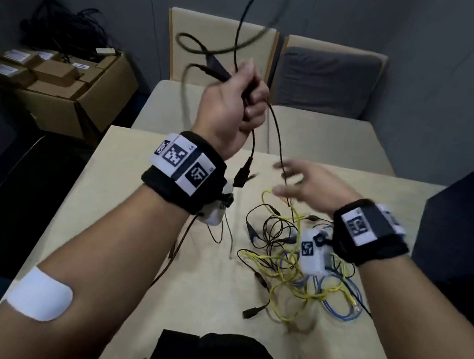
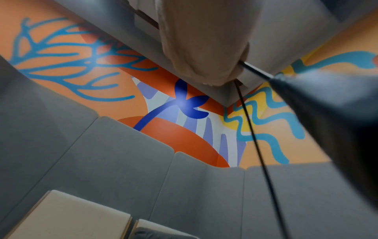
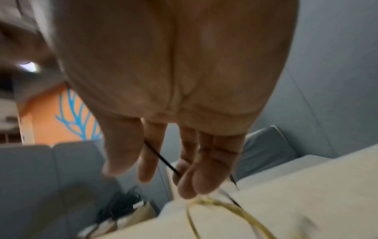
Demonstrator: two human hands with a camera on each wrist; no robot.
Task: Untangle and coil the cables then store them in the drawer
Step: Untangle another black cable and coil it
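**Black cable lifted clear of the tangle**

A person's left hand, raised above the desk, is closed in a fist round a thin black cable. Above the fist the cable runs nearly upright, then arcs in blurred loops in front of the pale chair back. Below it, one strand hangs almost straight down and ends in a dark plug just above the desk, beside the left wristband. A second strand slopes down and to the right into the heap.

The right hand hovers low over the desk, fingers spread and relaxed, motion-blurred; the sloping strand crosses its fingers, and whether they grip it cannot be told.

The heap lies on the right half of the desk: thin black leads with small plugs, a yellow cable in loose loops, and a blue cable coiled at its right edge. A cardboard box stands on the floor to the left.
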